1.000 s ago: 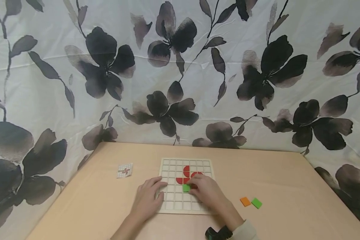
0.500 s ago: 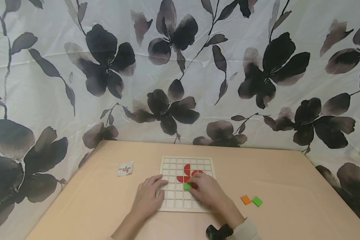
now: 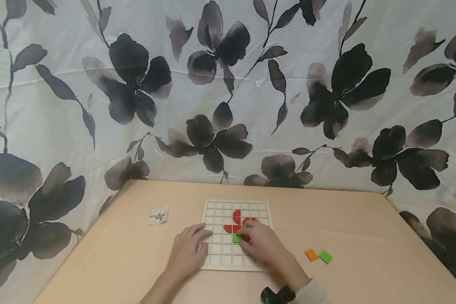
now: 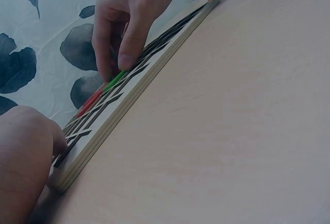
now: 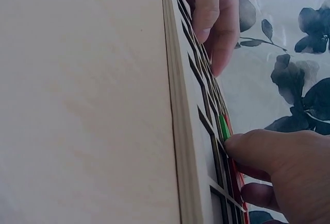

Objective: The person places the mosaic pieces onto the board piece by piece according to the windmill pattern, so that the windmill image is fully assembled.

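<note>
A wooden grid board [image 3: 221,259] lies on the table, with several red quarter-round pieces [image 3: 228,228] in its middle cells. Just below them is a green square tile [image 3: 236,238]. My right hand [image 3: 264,242] pinches this tile at its right side; in the left wrist view the thumb and index finger come down on the green tile [image 4: 113,81]. Part of the red pieces is hidden under the right hand. My left hand [image 3: 188,249] rests along the board's left edge, fingers relaxed, with fingertips over the outer cells.
An orange tile [image 3: 311,255] and another green tile [image 3: 326,257] lie on the table [image 3: 365,236] right of the board. To the left is a small card [image 3: 158,215] printed with a grid and a red pattern. A floral cloth [image 3: 266,97] hangs behind the table.
</note>
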Demonstrator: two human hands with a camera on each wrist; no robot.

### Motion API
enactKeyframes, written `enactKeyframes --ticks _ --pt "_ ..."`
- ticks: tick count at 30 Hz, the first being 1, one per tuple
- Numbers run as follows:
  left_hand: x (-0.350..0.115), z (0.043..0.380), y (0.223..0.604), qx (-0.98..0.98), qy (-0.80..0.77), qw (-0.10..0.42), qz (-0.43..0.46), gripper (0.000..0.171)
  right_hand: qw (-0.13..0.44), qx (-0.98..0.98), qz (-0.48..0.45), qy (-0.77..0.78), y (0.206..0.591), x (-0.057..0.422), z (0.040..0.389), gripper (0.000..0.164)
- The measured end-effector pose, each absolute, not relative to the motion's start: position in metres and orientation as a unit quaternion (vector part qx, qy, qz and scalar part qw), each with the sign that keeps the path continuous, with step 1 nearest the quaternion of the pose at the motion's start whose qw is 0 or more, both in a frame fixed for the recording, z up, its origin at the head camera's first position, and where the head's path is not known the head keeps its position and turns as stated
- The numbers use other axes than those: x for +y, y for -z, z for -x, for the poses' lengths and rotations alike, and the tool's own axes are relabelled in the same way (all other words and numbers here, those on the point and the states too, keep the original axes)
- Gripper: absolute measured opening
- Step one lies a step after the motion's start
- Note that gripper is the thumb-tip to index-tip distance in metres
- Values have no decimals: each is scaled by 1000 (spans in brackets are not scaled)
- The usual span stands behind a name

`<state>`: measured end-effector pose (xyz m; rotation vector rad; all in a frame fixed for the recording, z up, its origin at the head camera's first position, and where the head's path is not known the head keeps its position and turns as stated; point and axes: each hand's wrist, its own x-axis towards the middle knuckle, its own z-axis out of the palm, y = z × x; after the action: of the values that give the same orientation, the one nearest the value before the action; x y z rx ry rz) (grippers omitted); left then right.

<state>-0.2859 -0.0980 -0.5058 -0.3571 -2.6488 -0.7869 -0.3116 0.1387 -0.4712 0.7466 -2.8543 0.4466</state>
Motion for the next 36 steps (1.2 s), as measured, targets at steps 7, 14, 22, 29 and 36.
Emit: enactKeyframes --ticks 7,14,22,29,36 --pt "-99 285 507 -937 278 171 125 28 83 -951 -255 -150 474 138 310 24" --pt "-99 286 508 -936 276 175 127 28 87 -954 -251 -139 473 138 310 25" --pt "-99 287 508 -937 276 173 124 28 86 -956 -249 -133 472 137 310 25" --pt "-99 287 506 -937 276 174 123 27 81 -955 -250 -134 468 136 309 26" --pt "-98 286 505 -936 281 172 121 27 94 -957 -230 -149 467 140 311 20"
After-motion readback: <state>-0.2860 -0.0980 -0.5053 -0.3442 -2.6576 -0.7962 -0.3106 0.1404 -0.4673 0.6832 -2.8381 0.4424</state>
